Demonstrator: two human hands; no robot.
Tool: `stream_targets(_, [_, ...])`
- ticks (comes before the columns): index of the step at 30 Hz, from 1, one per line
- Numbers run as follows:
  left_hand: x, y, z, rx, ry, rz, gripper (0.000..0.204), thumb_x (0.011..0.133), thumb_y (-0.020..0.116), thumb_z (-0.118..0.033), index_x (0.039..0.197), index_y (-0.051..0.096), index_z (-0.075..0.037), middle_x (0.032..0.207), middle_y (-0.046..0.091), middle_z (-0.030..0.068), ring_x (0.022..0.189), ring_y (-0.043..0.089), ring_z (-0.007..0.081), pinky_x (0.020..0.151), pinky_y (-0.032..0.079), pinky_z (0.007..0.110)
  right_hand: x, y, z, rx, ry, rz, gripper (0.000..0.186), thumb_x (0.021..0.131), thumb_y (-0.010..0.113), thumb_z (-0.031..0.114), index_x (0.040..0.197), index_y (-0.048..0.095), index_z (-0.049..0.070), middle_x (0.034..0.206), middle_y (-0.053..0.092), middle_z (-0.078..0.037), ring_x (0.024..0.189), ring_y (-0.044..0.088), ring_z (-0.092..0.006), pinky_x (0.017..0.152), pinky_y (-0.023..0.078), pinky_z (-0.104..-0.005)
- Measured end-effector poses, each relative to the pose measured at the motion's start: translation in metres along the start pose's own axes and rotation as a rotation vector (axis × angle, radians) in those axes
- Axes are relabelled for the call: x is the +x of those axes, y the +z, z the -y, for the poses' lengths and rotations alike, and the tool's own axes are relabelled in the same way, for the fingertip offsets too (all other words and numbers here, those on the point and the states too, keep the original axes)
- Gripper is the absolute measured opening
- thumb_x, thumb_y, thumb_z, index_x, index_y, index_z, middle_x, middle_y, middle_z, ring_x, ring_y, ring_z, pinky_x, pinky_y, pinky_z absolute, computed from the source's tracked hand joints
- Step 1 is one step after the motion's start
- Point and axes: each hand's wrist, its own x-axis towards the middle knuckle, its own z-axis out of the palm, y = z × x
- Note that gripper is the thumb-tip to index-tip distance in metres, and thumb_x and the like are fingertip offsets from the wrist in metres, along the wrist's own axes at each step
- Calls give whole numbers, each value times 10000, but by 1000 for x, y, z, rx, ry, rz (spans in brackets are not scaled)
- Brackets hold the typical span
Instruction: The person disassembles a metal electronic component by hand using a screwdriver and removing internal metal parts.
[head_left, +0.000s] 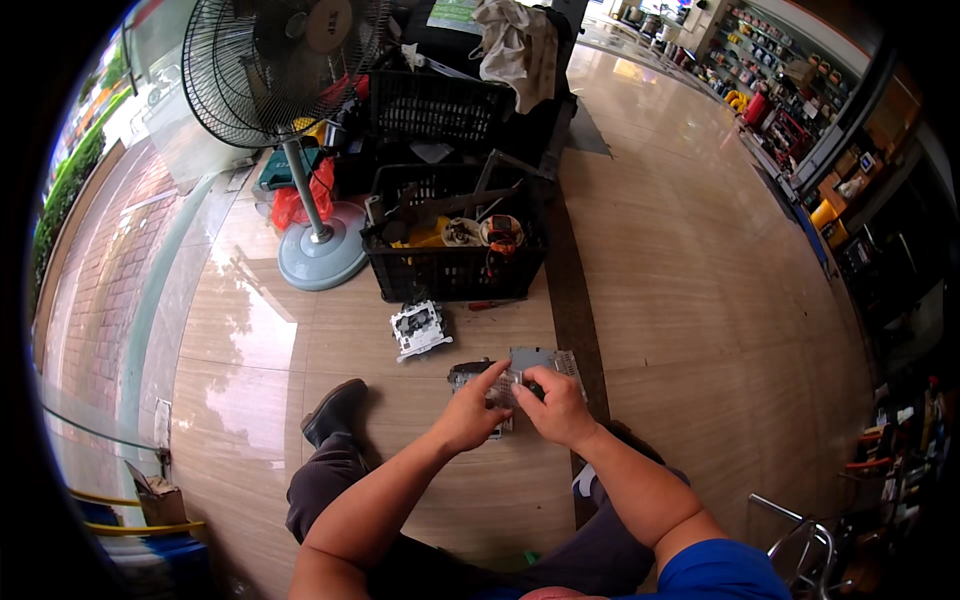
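In front of me my left hand (pixel 466 414) and my right hand (pixel 557 408) come together over a small perforated metal part (pixel 507 392). The thumb and index finger of my left hand rest around its left side. My right hand pinches its right edge between thumb and fingers. Beyond and beside my right hand lies a flat grey metal housing (pixel 533 358) with a vented edge. Dark pieces (pixel 467 371) show just past my left hand. My fingers hide much of the part. Farther left on the floor is a white plastic frame with a dark mechanism (pixel 421 330).
A black crate (pixel 455 270) of tools and a tape measure stands ahead, a red-handled screwdriver (pixel 490 304) before it. A standing fan (pixel 322 250) is at its left, beside a red bag (pixel 305 198). My boot (pixel 335 412) is at left, a metal-framed stool (pixel 800 530) at right.
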Motion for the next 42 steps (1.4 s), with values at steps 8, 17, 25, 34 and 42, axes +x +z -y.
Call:
stream_targets(8, [-5,-11,-33,-174,-229,141,888,743,792,-66,1538,398,-91,1351,597,256,1192,622,372,983,511,406,0,-2,0,7,4,-17,181,880,728,139,975,674,-5,849,699,-184,767,700,-317,683,533,-373])
stream_targets(17, [-3,-5,-19,-64,-130,56,875,769,788,-58,1547,389,-96,1371,593,237,1131,645,330,943,531,382,0,-1,2,12,0,2,185,884,725,145,979,675,-5,872,704,-190,787,704,-328,697,537,-376])
stream_targets(25, [-2,-6,-3,-10,-5,57,817,847,684,44,1577,353,-114,1148,669,100,886,646,128,772,554,295,0,-1,4,22,1,10,189,883,726,148,976,673,-8,853,699,-189,764,697,-323,682,529,-378])
stream_targets(34, [-1,-4,-3,54,-1,42,798,850,659,-4,1578,353,-119,1044,684,104,842,643,141,752,542,307,0,-1,2,16,0,15,190,884,725,150,976,675,-9,860,703,-193,773,701,-326,683,531,-377])
stream_targets(42, [-6,-7,-20,-64,-92,89,871,793,760,-111,1558,345,-86,1351,592,271,1233,605,362,987,511,398,0,-1,4,6,-5,20,191,885,724,151,979,676,-8,860,704,-193,775,704,-327,682,535,-379])
